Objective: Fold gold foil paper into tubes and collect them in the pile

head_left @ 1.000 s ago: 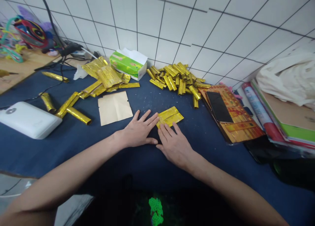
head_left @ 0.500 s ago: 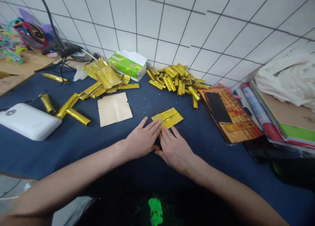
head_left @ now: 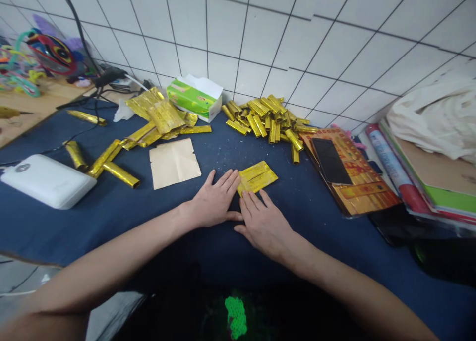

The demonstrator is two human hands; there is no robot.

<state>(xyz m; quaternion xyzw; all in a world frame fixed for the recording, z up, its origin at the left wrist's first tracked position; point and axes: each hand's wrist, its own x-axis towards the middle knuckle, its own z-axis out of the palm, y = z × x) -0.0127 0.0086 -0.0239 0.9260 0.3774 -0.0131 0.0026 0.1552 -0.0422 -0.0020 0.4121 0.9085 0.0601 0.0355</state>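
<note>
A sheet of gold foil paper with creases across it lies flat on the dark blue table cover, in front of me. My left hand rests palm down at its left edge, fingers stretched out and fingertips at the foil. Along the near edge, my right hand lies flat with its fingertips touching the foil. Both thumbs point inward, slightly apart. A square of tan paper lies to the left of my left hand.
Gold foil rolls are heaped by the wall, near a green tissue box. Gold foil packets and loose rolls lie left. A white power bank-like device sits far left; a black phone rests on an orange printed pack.
My left hand has shifted a little up and left, away from my right hand, uncovering more of the foil's left edge. My right hand has barely moved.
</note>
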